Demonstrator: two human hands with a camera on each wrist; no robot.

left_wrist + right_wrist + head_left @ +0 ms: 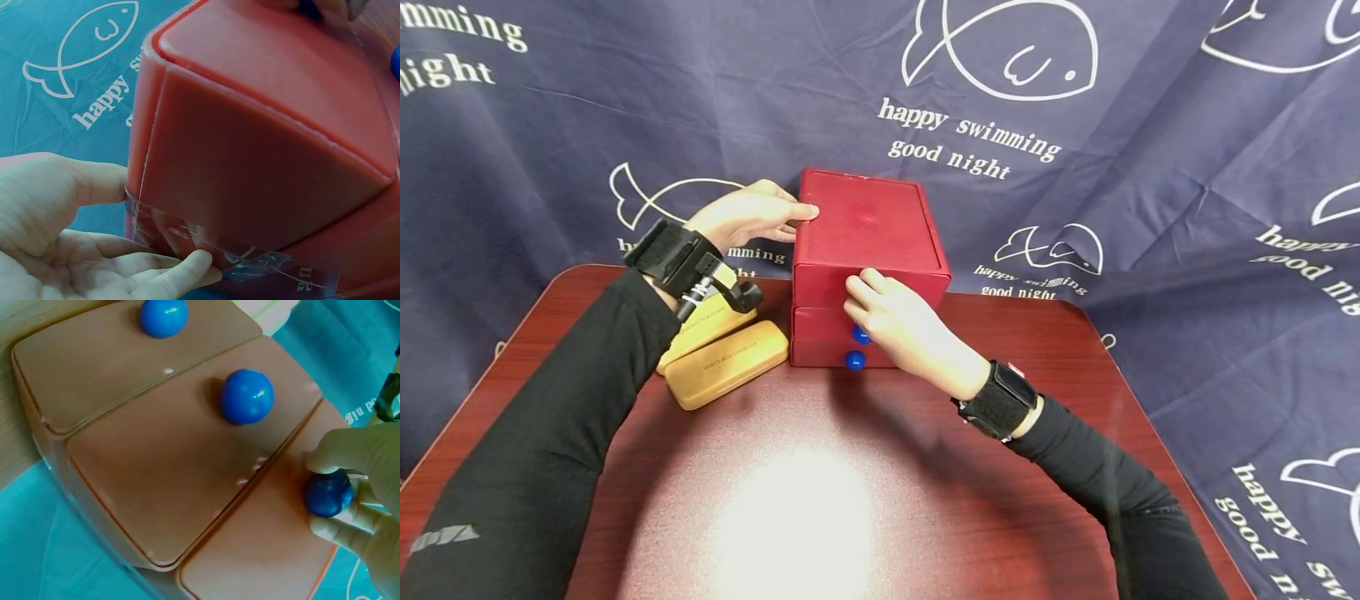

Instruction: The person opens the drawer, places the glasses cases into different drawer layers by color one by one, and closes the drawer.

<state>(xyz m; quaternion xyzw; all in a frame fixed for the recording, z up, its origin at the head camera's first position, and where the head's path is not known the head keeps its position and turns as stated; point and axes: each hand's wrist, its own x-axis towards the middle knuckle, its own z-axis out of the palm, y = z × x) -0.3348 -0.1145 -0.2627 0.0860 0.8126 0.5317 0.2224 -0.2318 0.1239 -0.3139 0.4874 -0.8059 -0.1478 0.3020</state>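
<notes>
Long black sleeves point(550, 433) cover both arms, and black strapped wrist bands point(1000, 402) carry small cameras.

Item count: 1 red drawer box point(865, 242) with 3 drawer fronts, each fitted with 1 blue knob, 3 knobs total point(246, 395). 2 tan cases point(727, 364) lie side by side. 1 table point(820, 500). 2 hands: left hand point(748, 215), right hand point(906, 327).

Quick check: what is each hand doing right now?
Left hand: open, fingers flat against the red plastic drawer box.
Right hand: pinching the top drawer's round blue knob.
</notes>
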